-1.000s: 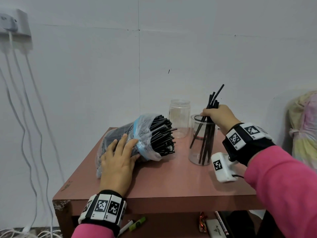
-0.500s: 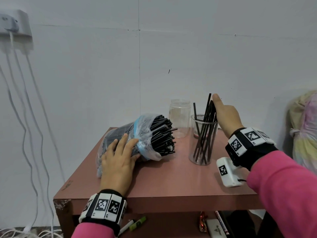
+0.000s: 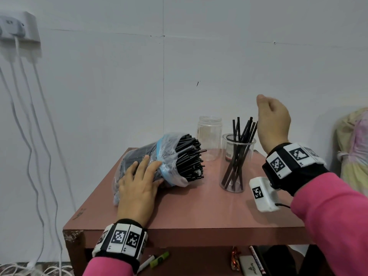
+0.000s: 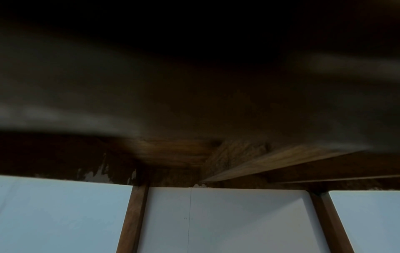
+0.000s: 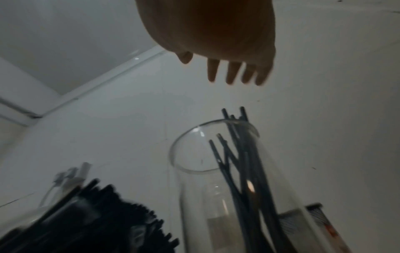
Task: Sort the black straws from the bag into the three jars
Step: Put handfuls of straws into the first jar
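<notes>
Black straws (image 3: 190,158); clear bag (image 3: 169,156), blue band; pink sleeves (image 3: 328,220); reddish-brown table (image 3: 199,206).

Straws sorted at the worktop (image 3: 199,206)

The bag (image 3: 169,156) is pressed by the left hand (image 3: 137,186); the right hand (image 3: 273,124) is raised empty above the jar (image 3: 237,166).

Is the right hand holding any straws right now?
No, the right hand is lifted above the jar with fingers empty; the straws stand inside the jar.

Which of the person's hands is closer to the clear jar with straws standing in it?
Right. The right hand hangs empty just above the jar; the left hand rests on the bag of straws.
</notes>
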The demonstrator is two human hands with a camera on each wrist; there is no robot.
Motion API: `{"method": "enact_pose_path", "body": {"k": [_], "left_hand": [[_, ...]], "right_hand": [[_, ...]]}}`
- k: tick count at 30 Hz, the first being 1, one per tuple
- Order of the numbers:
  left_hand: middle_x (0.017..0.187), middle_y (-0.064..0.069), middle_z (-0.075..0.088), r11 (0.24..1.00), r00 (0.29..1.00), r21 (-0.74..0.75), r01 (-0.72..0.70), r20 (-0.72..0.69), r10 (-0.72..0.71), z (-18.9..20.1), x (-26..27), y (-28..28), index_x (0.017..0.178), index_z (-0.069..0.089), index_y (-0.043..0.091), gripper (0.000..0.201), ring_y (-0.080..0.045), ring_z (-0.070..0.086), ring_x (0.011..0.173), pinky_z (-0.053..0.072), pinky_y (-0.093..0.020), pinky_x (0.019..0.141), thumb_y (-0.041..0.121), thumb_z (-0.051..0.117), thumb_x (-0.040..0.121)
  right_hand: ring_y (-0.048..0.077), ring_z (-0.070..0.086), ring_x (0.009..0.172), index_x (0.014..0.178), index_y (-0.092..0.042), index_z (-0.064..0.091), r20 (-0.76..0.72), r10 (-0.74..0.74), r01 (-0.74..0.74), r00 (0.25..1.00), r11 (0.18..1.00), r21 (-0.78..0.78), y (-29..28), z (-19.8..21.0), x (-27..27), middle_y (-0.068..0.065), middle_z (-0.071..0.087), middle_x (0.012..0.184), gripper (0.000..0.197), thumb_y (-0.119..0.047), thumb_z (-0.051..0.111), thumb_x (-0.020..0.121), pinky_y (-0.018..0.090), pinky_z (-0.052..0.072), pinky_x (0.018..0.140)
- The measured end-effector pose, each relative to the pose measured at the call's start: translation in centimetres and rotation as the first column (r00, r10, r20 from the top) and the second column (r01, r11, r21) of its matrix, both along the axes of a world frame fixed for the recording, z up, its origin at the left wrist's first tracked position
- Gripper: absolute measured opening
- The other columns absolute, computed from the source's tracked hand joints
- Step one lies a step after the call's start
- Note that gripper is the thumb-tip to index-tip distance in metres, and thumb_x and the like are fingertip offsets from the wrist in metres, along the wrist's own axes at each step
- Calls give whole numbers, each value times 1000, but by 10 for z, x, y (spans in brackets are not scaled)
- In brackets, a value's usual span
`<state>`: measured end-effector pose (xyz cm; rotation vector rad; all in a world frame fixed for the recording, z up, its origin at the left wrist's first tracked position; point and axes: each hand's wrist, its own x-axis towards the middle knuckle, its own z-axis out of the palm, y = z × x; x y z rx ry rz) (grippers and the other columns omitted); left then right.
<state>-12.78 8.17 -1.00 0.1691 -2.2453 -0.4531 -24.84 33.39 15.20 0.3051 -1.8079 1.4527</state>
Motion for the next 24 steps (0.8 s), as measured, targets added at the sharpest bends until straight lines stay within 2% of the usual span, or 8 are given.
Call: {"method": "enact_pose_path", "body": {"k": [2, 3, 7, 9, 11, 15, 19, 24], "left_hand": [[149, -3, 42, 1000, 1000, 4, 2, 5, -2, 0, -1, 0, 128, 33, 43, 52, -37, 36, 135, 36, -61, 101, 23, 63, 90], [149, -3, 42, 1000, 1000, 4, 3, 7, -3, -1, -1, -1, 128, 33, 43, 52, -36, 35, 135, 36, -61, 101, 24, 63, 90], [150, -3, 41, 1000, 1000, 13, 18, -4, -18, -2, -1, -1, 128, 31, 43, 52, -36, 34, 137, 33, -61, 103, 23, 62, 91], [149, -5, 42, 1000, 1000, 5, 27, -13, -27, -2, -2, -1, 128, 33, 42, 52, -37, 35, 135, 34, -62, 103, 22, 62, 90], [148, -6, 43, 1000, 999, 1, 29, -14, -29, -2, -3, -2, 128, 34, 41, 53, -38, 36, 134, 36, -62, 102, 22, 64, 89], [150, -1, 40, 999, 999, -35, 24, 30, -23, -3, -2, -2, 127, 34, 44, 53, -36, 34, 136, 35, -61, 103, 34, 66, 86], [151, 0, 37, 995, 995, -83, -55, 76, 61, -1, 1, 0, 122, 41, 43, 66, -35, 22, 142, 24, -61, 108, 79, 44, 67], [156, -16, 15, 946, 1000, -323, -17, -13, 14, -1, -2, 0, 129, 42, 46, 70, -47, 8, 142, 12, -72, 105, 69, 66, 67]], "right_hand": [[7, 52, 90, 97, -17, 63, -161, 28, -23, 987, 999, 32, -13, -7, 25, -5, 56, 98, 14, -27, 52, 97, 8, 39, 83], [5, 54, 86, 94, -19, 62, -177, 88, -80, 980, 995, 54, -22, -14, 35, -5, 58, 95, 9, -23, 54, 96, 6, 39, 78], [14, 62, 74, 87, -24, 60, 165, 346, -352, 923, 936, 9, -57, -66, 57, -3, 64, 83, 5, -23, 60, 92, 26, 51, 71], [11, 60, 63, 95, -13, 61, 399, 484, -457, 779, 874, -168, -73, -96, 60, 1, 63, 79, 14, -27, 64, 91, 26, 52, 65], [11, 60, 58, 95, -10, 63, 496, 567, -468, 657, 823, -321, -89, -121, 58, 1, 65, 72, 33, -41, 70, 85, 32, 52, 66], [10, 58, 54, 92, -15, 63, 455, 547, -409, 703, 834, -371, -112, -136, 52, 2, 70, 76, 45, -55, 73, 75, 22, 44, 46], [10, 57, 56, 82, -18, 61, 368, 552, -405, 748, 819, -407, -121, -146, 51, 2, 63, 75, 19, -33, 72, 85, 21, 38, 44], [13, 52, 47, 88, -13, 63, 336, 634, -493, 696, 763, -418, -123, -155, 54, 8, 62, 74, 11, -22, 70, 87, 29, 44, 46]]}}
